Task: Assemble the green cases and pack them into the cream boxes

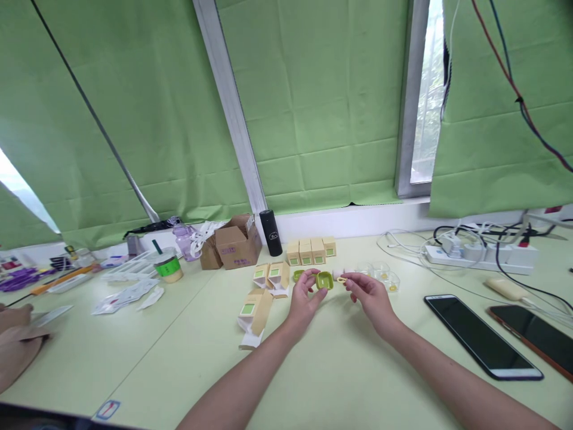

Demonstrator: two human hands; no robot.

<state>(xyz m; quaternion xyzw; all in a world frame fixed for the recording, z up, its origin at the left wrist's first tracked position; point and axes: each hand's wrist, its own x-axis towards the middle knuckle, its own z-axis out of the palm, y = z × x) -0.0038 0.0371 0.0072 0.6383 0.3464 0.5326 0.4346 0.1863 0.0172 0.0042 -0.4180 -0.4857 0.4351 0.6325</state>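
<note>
My left hand (306,297) is closed on a small olive-green square case (324,280), with its hollow side facing me. Part of another green piece (298,275) shows behind the fingers. In my right hand (367,294) a small pale-yellow ring-like piece (341,280) is pinched between thumb and fingers, just right of the case. Behind the right hand sits a clear plastic tray (380,273) of round cups with small yellow bits in some. Left of my left hand lie opened cream boxes (257,310) with green labels and loose flaps.
Several closed cream boxes (305,252) stand in a row behind my hands. A black bottle (270,233), cardboard box (237,243) and lidded cup (167,264) are further left. Phones (483,334) and a power strip (483,255) with cables lie right. Another person's hand (15,316) is far left.
</note>
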